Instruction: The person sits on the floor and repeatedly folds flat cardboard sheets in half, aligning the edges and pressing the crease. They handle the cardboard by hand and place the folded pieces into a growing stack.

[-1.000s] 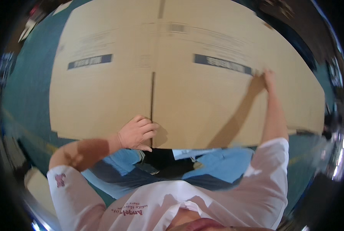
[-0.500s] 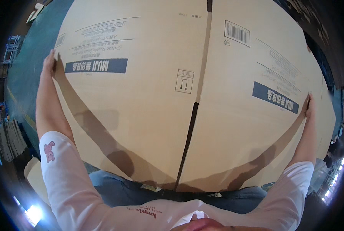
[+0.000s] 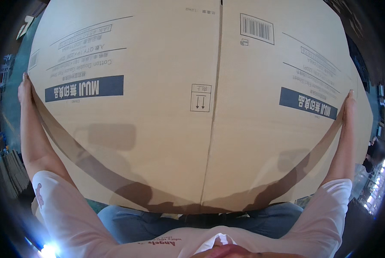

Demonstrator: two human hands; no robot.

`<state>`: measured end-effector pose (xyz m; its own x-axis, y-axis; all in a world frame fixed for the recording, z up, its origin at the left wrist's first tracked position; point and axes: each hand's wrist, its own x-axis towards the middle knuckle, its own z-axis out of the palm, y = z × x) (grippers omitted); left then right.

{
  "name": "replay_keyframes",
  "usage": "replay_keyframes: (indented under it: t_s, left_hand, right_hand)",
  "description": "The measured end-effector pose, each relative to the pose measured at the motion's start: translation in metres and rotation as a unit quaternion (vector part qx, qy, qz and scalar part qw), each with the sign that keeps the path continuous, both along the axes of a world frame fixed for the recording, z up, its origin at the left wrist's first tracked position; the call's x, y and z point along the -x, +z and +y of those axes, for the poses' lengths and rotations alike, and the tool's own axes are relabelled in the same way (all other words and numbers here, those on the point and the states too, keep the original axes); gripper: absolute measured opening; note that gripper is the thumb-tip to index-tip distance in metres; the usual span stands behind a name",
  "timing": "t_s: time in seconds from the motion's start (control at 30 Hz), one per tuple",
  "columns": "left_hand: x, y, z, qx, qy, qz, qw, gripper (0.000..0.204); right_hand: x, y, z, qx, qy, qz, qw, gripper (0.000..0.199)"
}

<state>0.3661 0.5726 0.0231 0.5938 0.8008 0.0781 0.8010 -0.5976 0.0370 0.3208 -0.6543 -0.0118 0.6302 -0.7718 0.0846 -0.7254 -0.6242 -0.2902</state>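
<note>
A large brown cardboard carton (image 3: pixel 166 163) spreads before me, its two printed panels meeting along a thin seam that runs from top to bottom. Each panel carries a dark blue label band (image 3: pixel 85 88), printed upside down from where I stand. My left hand (image 3: pixel 25 91) grips the left edge of the cardboard, most of its fingers hidden at the edge. On the opposite side, my right hand (image 3: pixel 350 106) holds the right panel at its edge, just past the other blue band. More cardboard shows beyond that hand. Both arms are spread wide, and their shadows fall across the panels.
A stack of flat cardboard sheets (image 3: pixel 13 172) stands at the left, low in view. Green floor (image 3: pixel 11 112) shows beyond the carton's left edge. Dark clutter and a clear plastic-looking item (image 3: pixel 361 178) lie at the right. A bright light glares at lower left.
The dark gap between the two panels has narrowed to a thin line. My left hand has moved left and nearer with its panel; my right hand has shifted slightly.
</note>
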Motion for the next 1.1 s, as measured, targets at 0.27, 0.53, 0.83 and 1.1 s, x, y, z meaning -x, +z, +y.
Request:
replay_keyframes:
  t_s: [0.27,0.53,0.83,1.1]
  left_hand:
    - [0.005,-0.013,-0.015,-0.058,0.025,0.038,0.997,0.073]
    - [0.014,-0.046,-0.045,0.000,0.000,0.037,0.999,0.073]
    - [0.106,-0.045,-0.317,0.030,-0.434,-0.114,0.893,0.052]
    - [0.294,0.038,-0.521,0.279,-0.686,0.080,0.667,0.079]
  right_hand:
    - [-0.003,-0.019,0.003,0.010,0.052,0.018,0.998,0.074]
    - [0.005,-0.011,0.072,0.033,0.052,0.051,0.997,0.078]
    - [0.038,0.016,0.284,0.049,0.220,0.133,0.965,0.076]
    - [0.144,0.041,0.494,0.012,0.345,0.010,0.938,0.096]
